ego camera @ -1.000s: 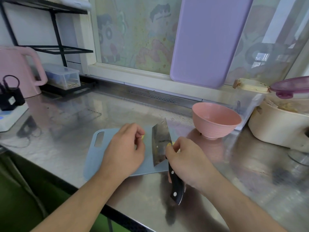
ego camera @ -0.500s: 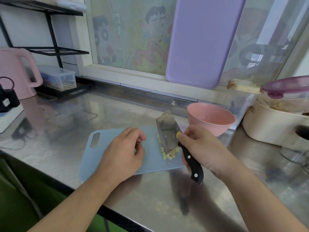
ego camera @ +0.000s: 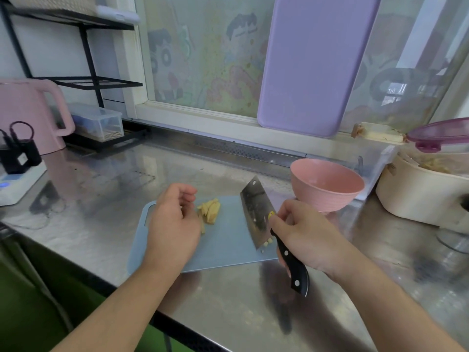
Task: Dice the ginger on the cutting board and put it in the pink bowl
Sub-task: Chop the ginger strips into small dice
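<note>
A pale blue cutting board [ego camera: 223, 252] lies on the steel counter. A small heap of yellow ginger strips [ego camera: 210, 211] sits on its middle. My left hand [ego camera: 172, 224] hovers just left of the heap, fingers loosely curled, holding nothing. My right hand [ego camera: 304, 237] grips the black handle of a cleaver [ego camera: 255, 214], whose blade stands on the board's right part. A few diced bits [ego camera: 267, 243] lie by the blade's lower edge. The pink bowl [ego camera: 327, 186] stands empty behind my right hand.
A purple board [ego camera: 312, 64] leans on the window. A cream pot [ego camera: 421, 191] and a clear box [ego camera: 375, 163] stand at the right. At the left are a pink kettle [ego camera: 28, 115], a black rack [ego camera: 76, 80] and a white device [ego camera: 17, 181].
The cleaver has swept to the right across the board, pushing diced bits with it. My left hand has let go of the ginger strips and drawn back a little, uncovering them.
</note>
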